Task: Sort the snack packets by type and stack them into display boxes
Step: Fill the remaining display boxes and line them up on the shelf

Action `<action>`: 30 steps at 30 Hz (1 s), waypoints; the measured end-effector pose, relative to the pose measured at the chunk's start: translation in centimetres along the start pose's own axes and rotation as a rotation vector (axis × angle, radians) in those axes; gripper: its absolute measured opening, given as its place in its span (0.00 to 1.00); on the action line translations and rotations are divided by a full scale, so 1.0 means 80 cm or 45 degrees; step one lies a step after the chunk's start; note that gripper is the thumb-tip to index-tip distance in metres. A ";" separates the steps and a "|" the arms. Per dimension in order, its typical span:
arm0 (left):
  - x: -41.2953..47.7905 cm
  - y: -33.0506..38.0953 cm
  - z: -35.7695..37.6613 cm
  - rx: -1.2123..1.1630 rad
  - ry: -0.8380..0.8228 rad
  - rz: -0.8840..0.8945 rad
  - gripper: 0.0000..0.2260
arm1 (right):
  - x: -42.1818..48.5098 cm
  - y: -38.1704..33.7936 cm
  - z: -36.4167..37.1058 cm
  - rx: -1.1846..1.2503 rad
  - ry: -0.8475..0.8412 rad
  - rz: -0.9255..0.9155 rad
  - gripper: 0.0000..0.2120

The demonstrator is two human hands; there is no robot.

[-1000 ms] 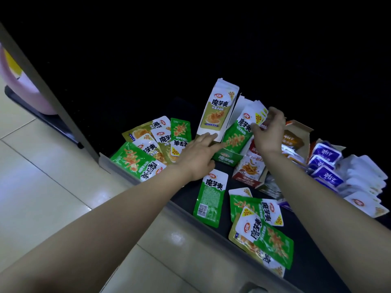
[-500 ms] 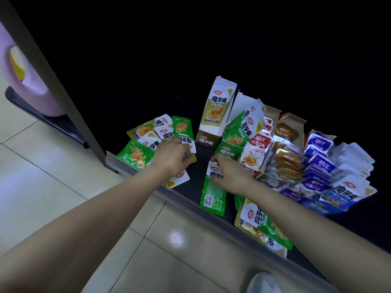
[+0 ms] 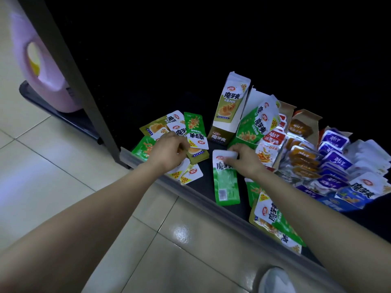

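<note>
While the sorting looks about half done, lots of snack packets lie loose on the dark shelf (image 3: 201,199).

At the back, four display boxes stand side by side. The olive box (image 3: 229,115) stands tall with olive packets in it. Next to it the green box (image 3: 249,132) leans, full of green packets. Then comes the red box (image 3: 268,149) and the brown box (image 3: 302,127). Past those sit rows of purple packets (image 3: 334,144) and white packets (image 3: 368,157). I cannot tell if they have boxes.

What is left is the loose stuff in front. The left pile (image 3: 190,132) has about eight green and olive packets, but they lie on top of each other, so I cannot be sure. The front pile (image 3: 273,218) has maybe three or four. One blue packet (image 3: 355,193) lies far right.

Of the hands, the left hand (image 3: 167,154) is curled on top of the left pile. I cannot tell if it really holds any. The right hand (image 3: 246,160) pinches the white top of one green packet (image 3: 225,182). That packet lies flat near the shelf's front edge, just before the green box. I think it should go in there.
</note>
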State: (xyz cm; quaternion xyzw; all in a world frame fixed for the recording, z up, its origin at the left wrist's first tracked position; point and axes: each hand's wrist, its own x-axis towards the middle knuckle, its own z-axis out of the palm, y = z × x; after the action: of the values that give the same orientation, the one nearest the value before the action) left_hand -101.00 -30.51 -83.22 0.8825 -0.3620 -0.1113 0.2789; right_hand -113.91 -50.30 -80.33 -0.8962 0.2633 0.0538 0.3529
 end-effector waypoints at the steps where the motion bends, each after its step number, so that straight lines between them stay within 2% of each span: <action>1: 0.001 0.000 0.000 -0.122 -0.001 -0.011 0.06 | 0.005 -0.003 -0.006 0.116 0.036 -0.031 0.08; 3: -0.001 0.004 -0.007 -0.558 -0.070 -0.121 0.07 | 0.011 -0.016 -0.017 0.417 0.093 -0.097 0.07; 5: -0.001 0.010 -0.015 -0.996 -0.203 -0.212 0.15 | 0.015 -0.036 -0.020 0.666 0.101 -0.163 0.04; 7: -0.001 0.015 -0.025 -1.157 -0.291 -0.228 0.20 | 0.019 -0.058 -0.012 0.852 0.099 -0.192 0.07; 8: -0.002 0.018 -0.031 -1.190 -0.311 -0.242 0.20 | 0.021 -0.070 -0.005 0.942 0.085 -0.195 0.08; 10: -0.003 0.015 -0.039 -1.178 -0.263 -0.289 0.12 | 0.027 -0.086 0.014 0.999 0.023 -0.170 0.09; 12: -0.009 0.003 -0.049 -1.063 -0.124 -0.367 0.05 | 0.031 -0.094 0.038 0.933 -0.014 -0.060 0.10; 14: -0.017 -0.019 -0.056 -0.934 0.022 -0.468 0.03 | 0.034 -0.094 0.062 0.743 -0.043 0.069 0.11; 16: -0.026 -0.039 -0.063 -0.857 0.105 -0.569 0.08 | 0.035 -0.087 0.085 0.282 -0.161 0.012 0.12; 18: -0.036 -0.054 -0.070 -0.803 0.130 -0.651 0.10 | 0.032 -0.082 0.103 -0.162 -0.243 -0.112 0.18; 20: -0.041 -0.064 -0.074 -0.733 0.131 -0.694 0.07 | 0.028 -0.084 0.113 -0.334 -0.187 -0.167 0.26; 22: -0.045 -0.067 -0.078 -0.720 0.143 -0.726 0.05 | 0.025 -0.090 0.116 -0.335 -0.177 -0.171 0.22; 25: -0.042 -0.064 -0.078 -0.774 0.170 -0.736 0.04 | 0.032 -0.091 0.109 -0.152 -0.328 -0.087 0.10; 27: -0.037 -0.055 -0.078 -0.845 0.217 -0.743 0.07 | 0.039 -0.087 0.095 0.184 -0.320 -0.012 0.05; 30: -0.030 -0.038 -0.076 -1.197 0.200 -0.749 0.06 | 0.046 -0.081 0.063 0.690 -0.216 0.008 0.13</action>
State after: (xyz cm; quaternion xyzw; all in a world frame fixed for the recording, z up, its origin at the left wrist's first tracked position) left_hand -98.56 -24.54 -79.98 0.7327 0.0101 -0.2678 0.6256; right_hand -107.03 -44.62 -81.20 -0.7607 0.2403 0.0573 0.6002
